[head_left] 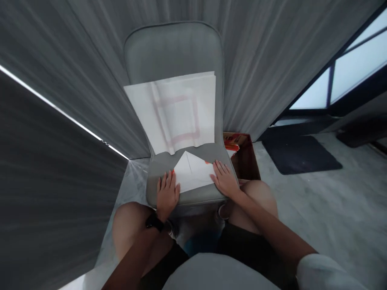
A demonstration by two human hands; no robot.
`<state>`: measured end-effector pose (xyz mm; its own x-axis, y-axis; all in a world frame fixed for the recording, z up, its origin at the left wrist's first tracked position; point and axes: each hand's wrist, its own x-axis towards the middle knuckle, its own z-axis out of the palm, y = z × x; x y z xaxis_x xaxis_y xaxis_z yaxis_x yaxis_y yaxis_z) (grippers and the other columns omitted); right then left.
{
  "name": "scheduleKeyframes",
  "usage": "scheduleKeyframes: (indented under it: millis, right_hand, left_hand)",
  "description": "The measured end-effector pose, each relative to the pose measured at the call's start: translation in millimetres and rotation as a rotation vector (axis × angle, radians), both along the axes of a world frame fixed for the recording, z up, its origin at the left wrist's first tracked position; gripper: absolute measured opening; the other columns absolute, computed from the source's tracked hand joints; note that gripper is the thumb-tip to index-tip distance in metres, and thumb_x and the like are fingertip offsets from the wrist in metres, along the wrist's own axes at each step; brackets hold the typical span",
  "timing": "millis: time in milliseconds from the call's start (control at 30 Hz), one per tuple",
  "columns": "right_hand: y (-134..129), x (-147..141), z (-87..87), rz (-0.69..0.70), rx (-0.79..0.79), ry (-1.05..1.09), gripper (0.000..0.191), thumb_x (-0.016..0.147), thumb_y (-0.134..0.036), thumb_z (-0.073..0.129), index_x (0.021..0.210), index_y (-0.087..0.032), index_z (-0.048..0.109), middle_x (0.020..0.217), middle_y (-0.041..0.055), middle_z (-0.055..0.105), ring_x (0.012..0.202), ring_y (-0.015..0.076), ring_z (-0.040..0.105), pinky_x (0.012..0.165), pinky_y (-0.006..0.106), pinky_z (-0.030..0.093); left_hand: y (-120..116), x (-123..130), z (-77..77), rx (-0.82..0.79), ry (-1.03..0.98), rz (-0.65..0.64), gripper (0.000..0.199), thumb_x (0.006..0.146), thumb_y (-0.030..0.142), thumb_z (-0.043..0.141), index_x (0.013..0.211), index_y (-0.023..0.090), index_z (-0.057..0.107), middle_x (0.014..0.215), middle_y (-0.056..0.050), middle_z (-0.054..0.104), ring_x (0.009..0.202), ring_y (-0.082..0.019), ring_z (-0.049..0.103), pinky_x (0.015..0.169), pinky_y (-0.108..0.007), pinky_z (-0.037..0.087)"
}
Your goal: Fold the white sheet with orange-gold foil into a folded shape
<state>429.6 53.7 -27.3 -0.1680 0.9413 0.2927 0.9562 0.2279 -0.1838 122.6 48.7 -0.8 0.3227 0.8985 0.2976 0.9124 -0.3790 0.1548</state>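
Note:
A folded white paper with a pointed top and small red marks near its sides lies on the seat of a grey padded chair. My left hand rests flat at the paper's left end, fingers extended. At the right end lies my right hand, its fingers spread over the paper's edge and the seat. Behind the folded piece, large white sheets with a faint reddish square outline lean against the backrest.
An open red cardboard box stands on the floor right of the chair. Farther right lies a dark mat. Grey curtains hang behind the chair and along the left. My knees flank the seat.

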Motion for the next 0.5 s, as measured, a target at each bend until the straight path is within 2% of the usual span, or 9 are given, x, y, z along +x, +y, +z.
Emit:
scheduleKeyframes:
  millis: [100, 233, 400, 500]
  right_hand:
    - [-2.2, 8.1, 1.6, 0.018, -0.021, 0.004, 0.063, 0.111, -0.044, 0.037, 0.157, -0.003, 0.051, 0.163, 0.0227, 0.049, 0.154, 0.0327, 0.046, 0.128, 0.053, 0.036]
    - [-2.3, 6.2, 3.2, 0.007, -0.039, 0.052, 0.063, 0.110, -0.043, 0.040, 0.160, -0.005, 0.047, 0.166, 0.0213, 0.045, 0.156, 0.0318, 0.043, 0.130, 0.054, 0.034]
    - [-1.1, 4.7, 5.8, 0.001, -0.061, 0.071, 0.063, 0.110, -0.041, 0.039, 0.159, -0.004, 0.047, 0.166, 0.0214, 0.044, 0.158, 0.0313, 0.039, 0.130, 0.053, 0.032]
    - [0.5, 6.3, 7.5, 0.006, -0.073, 0.075, 0.065, 0.110, -0.042, 0.038, 0.158, 0.000, 0.048, 0.166, 0.0233, 0.044, 0.157, 0.0323, 0.040, 0.130, 0.053, 0.032]
  left_hand:
    - [0.1, 0.6, -0.9, 0.028, -0.036, -0.010, 0.062, 0.111, 0.036, 0.035, 0.170, 0.018, 0.033, 0.164, -0.017, 0.048, 0.151, -0.039, 0.048, 0.123, -0.066, 0.037]
    - [0.6, 1.8, -1.4, 0.066, -0.005, -0.023, 0.063, 0.111, 0.035, 0.034, 0.171, 0.018, 0.027, 0.163, -0.019, 0.049, 0.151, -0.039, 0.048, 0.123, -0.065, 0.038]
    - [0.0, 3.7, 0.3, 0.061, 0.049, -0.025, 0.063, 0.111, 0.036, 0.031, 0.170, 0.016, 0.028, 0.163, -0.020, 0.049, 0.152, -0.038, 0.047, 0.123, -0.064, 0.038]
    - [1.7, 5.6, 0.7, 0.034, 0.070, -0.005, 0.061, 0.111, 0.037, 0.029, 0.167, 0.013, 0.036, 0.163, -0.020, 0.049, 0.152, -0.038, 0.047, 0.124, -0.063, 0.037]
